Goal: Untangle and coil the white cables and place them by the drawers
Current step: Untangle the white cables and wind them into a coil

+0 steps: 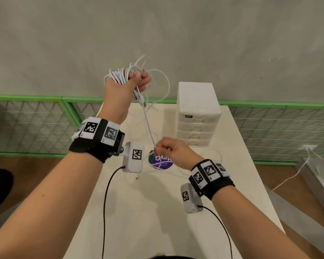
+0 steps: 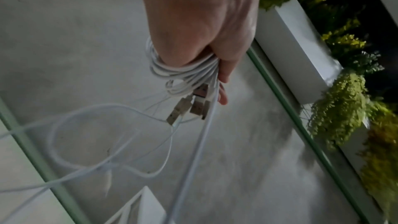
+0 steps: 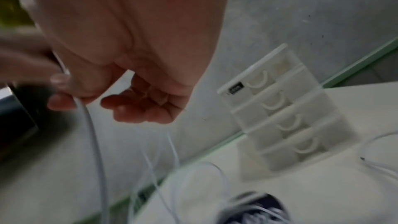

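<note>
Your left hand (image 1: pixel 126 85) raised above the table's (image 1: pixel 157 212) far edge, fingers curled round a bundle of white cables (image 1: pixel 120 74), your right hand (image 1: pixel 173 151) lower, pinching one strand (image 1: pixel 148 124) between thumb and forefinger, drawers (image 1: pixel 198 113) at the far right corner, loose loops trailing on the tabletop

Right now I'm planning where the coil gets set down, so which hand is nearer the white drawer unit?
Right. The right hand pinches a strand low, just left of the drawer unit; the left hand grips the cable bundle higher, farther left.
</note>
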